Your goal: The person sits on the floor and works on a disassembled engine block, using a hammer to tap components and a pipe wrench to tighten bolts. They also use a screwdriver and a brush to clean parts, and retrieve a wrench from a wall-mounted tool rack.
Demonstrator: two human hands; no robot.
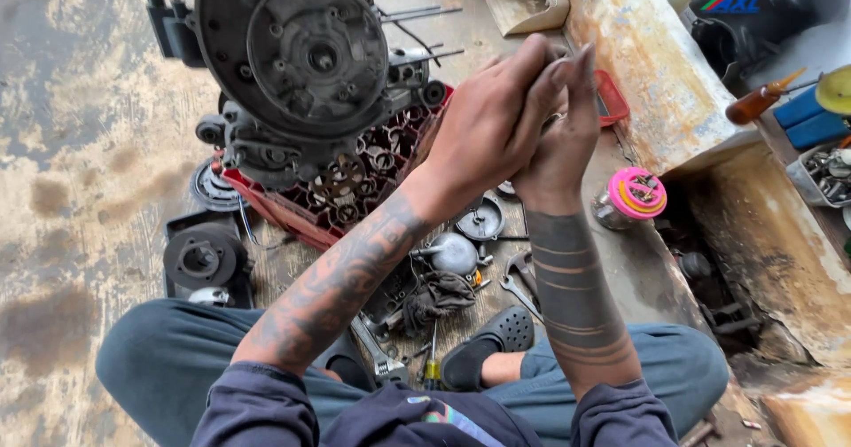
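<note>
My left hand [483, 132] and my right hand [567, 137] are raised and pressed together in front of me. The left fingers curl over the right hand, whose fingers point up. A glint of metal shows between them, but what is inside is hidden. Behind the hands, a dark, greasy engine block [301, 66] rests on a red plastic crate [284, 221] full of small parts.
I sit on a stained floor in black sandals [492, 341]. Wrenches [519, 283], a dirty rag [436, 292], a screwdriver [433, 363], a round metal cover [481, 221] and a black flywheel [202, 256] lie around. A pink-lidded jar [634, 194] stands right; a worn step [656, 75] rises beyond.
</note>
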